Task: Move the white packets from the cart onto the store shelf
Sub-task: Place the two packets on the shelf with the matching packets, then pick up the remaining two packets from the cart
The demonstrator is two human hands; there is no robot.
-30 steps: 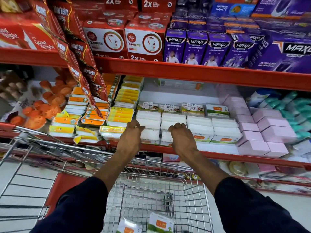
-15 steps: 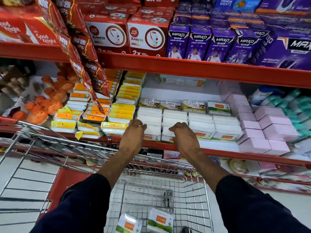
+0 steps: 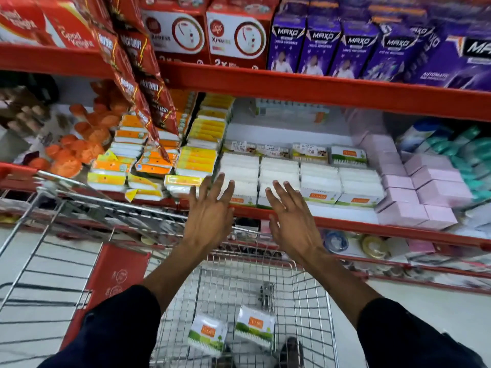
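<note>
A red store shelf (image 3: 345, 224) runs across the view, its front lip slanting down toward the right. Below the lip stands a wire cart (image 3: 313, 301), its far rim close under the shelf edge and its basket mostly bare mesh. On the shelf, just behind the lip, white packets (image 3: 318, 179) lie stacked in four neat columns, packed side by side with no gap between them; yellow and orange packs (image 3: 196, 160) press against the left column, and pink boxes (image 3: 438, 192) sit to the right. A strip of bare shelf shows in front of the two right-hand columns, and more open shelf lies behind the stacks. Another red shelf above leaves a tall opening over the packets. Two more white packets (image 3: 231, 333) lie on the cart floor, well below the lip, side by side. The left hand (image 3: 210, 216) and the right hand (image 3: 292, 219) float in front of the lip, above the cart's far rim, palms down, fingers spread wide, gripping nothing. Their fingertips overlap the two left columns in view; whether they touch is unclear.
</note>
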